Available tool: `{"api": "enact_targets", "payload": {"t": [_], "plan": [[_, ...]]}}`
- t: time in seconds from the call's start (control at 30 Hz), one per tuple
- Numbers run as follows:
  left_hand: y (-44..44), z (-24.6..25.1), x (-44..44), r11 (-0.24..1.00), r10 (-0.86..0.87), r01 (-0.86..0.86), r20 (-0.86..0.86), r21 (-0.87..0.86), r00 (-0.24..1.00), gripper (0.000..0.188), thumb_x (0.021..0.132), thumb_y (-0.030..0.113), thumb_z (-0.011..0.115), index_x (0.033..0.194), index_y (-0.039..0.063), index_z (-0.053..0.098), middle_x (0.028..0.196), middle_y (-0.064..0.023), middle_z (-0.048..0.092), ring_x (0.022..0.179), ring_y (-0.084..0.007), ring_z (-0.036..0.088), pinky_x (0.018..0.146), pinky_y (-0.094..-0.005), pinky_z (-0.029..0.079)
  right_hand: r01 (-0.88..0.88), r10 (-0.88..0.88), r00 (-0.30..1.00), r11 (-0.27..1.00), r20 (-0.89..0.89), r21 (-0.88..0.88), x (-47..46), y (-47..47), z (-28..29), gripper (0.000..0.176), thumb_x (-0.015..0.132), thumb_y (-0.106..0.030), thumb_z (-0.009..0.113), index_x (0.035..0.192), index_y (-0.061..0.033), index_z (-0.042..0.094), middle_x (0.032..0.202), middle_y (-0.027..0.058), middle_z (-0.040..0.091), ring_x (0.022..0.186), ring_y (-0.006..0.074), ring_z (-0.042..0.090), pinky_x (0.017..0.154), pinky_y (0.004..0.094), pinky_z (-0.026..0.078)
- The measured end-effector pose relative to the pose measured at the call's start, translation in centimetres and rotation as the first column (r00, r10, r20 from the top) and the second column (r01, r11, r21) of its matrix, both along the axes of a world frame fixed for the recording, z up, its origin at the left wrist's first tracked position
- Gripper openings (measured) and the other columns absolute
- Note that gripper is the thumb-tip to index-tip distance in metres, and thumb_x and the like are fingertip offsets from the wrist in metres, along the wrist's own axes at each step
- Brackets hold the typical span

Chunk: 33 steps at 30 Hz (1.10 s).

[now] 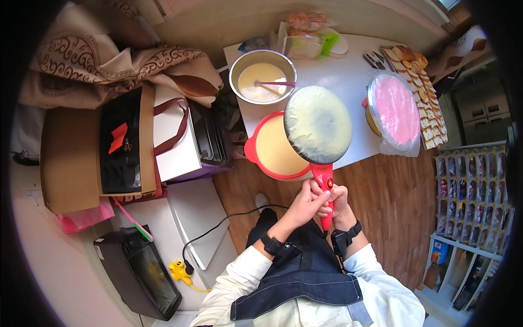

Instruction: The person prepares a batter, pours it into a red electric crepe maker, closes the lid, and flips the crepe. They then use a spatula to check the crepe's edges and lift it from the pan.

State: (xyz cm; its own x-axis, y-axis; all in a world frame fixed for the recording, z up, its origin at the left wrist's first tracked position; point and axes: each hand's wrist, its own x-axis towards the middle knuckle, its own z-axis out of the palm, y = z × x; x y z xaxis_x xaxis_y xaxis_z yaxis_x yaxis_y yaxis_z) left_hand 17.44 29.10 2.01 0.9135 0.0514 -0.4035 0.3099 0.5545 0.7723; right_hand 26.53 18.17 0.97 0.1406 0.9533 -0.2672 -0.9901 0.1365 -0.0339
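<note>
Both of my hands are wrapped around the red handle (pixel 322 173) of an electric crepe maker. My left hand (pixel 309 203) overlaps my right hand (pixel 340 197) at the grip, just below a lit button. The round dark plate faces up and carries a thin layer of pale batter (pixel 320 122), with a ragged near edge and a darker patch in the middle. Behind and left of the plate, a red-rimmed bowl of yellow batter (pixel 276 145) sits at the table's edge. A steel bowl (pixel 234 83) with batter and a pink-handled utensil (pixel 276 83) stands farther back.
On the white table (pixel 347 53) are a film-covered pink round (pixel 396 108), a tray of bread pieces (pixel 421 96) and plastic packaging (pixel 302 45). The black cord (pixel 222 220) runs left to a yellow power adapter (pixel 178 270). A toaster oven (pixel 137 272) stands lower left.
</note>
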Motion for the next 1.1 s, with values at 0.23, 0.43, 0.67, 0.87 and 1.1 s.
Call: {"api": "enact_targets", "payload": {"t": [0.23, 0.43, 0.67, 0.87, 1.1], "plan": [[-0.5, -2.8, 0.3, 0.990, -0.131, 0.128, 0.048, 0.055, 0.990, 0.036, 0.099, 0.020, 0.050, 0.127, 0.001, 0.037, 0.112, -0.0138, 0.060, 0.099, -0.0142, 0.060, 0.086, -0.0283, 0.049, 0.023, -0.023, 1.000, 1.000, 0.015, 0.011, 2.4, -2.8, -1.9, 0.018, 0.065, -0.005, 0.051, 0.082, -0.0015, 0.045, 0.059, 0.0082, 0.046, 0.039, 0.0160, 0.045, 0.038, 0.0282, 0.041], [-0.1, -5.2, -4.8, 0.949, -0.251, 0.279, -0.183, 0.147, 0.951, 0.039, 0.101, 0.023, 0.045, 0.134, 0.004, 0.040, 0.127, -0.0107, 0.055, 0.115, -0.0165, 0.052, 0.099, -0.0301, 0.040, -0.054, 0.058, 0.998, 0.989, 0.031, -0.137, 8.7, -8.4, -5.0, 0.015, 0.066, -0.008, 0.050, 0.080, -0.0055, 0.046, 0.060, 0.0057, 0.046, 0.040, 0.0139, 0.041, 0.039, 0.0293, 0.038], [-1.6, -4.7, -6.6, 0.979, -0.076, 0.142, -0.392, 0.143, 0.917, 0.038, 0.101, 0.026, 0.044, 0.132, 0.005, 0.043, 0.125, -0.0107, 0.057, 0.114, -0.0175, 0.054, 0.098, -0.0300, 0.041, -0.157, 0.161, 0.987, 0.974, 0.008, -0.165, 13.9, -9.3, -9.5, 0.014, 0.066, -0.011, 0.051, 0.080, -0.0090, 0.048, 0.062, 0.0035, 0.046, 0.041, 0.0133, 0.040, 0.042, 0.0292, 0.038], [-4.4, -3.2, -6.0, 0.993, 0.090, -0.039, -0.482, 0.115, 0.872, 0.036, 0.101, 0.026, 0.043, 0.131, 0.006, 0.045, 0.126, -0.0108, 0.057, 0.115, -0.0182, 0.054, 0.098, -0.0307, 0.041, -0.185, 0.196, 0.976, 0.977, 0.098, -0.108, 15.8, -9.4, -13.4, 0.019, 0.068, -0.012, 0.051, 0.087, -0.0077, 0.051, 0.068, 0.0070, 0.053, 0.050, 0.0197, 0.052, 0.050, 0.0346, 0.046], [-5.9, -2.6, -5.7, 0.988, 0.134, -0.081, -0.462, 0.133, 0.877, 0.036, 0.101, 0.027, 0.044, 0.130, 0.006, 0.046, 0.124, -0.0104, 0.059, 0.111, -0.0175, 0.057, 0.094, -0.0288, 0.044, 0.087, 0.456, 0.601, 0.779, 0.656, -0.621, 15.6, -8.8, -10.3, 0.032, 0.077, -0.018, 0.054, 0.105, -0.0028, 0.051, 0.081, 0.0123, 0.065, 0.077, 0.0279, 0.066, 0.068, 0.0382, 0.054]]}}
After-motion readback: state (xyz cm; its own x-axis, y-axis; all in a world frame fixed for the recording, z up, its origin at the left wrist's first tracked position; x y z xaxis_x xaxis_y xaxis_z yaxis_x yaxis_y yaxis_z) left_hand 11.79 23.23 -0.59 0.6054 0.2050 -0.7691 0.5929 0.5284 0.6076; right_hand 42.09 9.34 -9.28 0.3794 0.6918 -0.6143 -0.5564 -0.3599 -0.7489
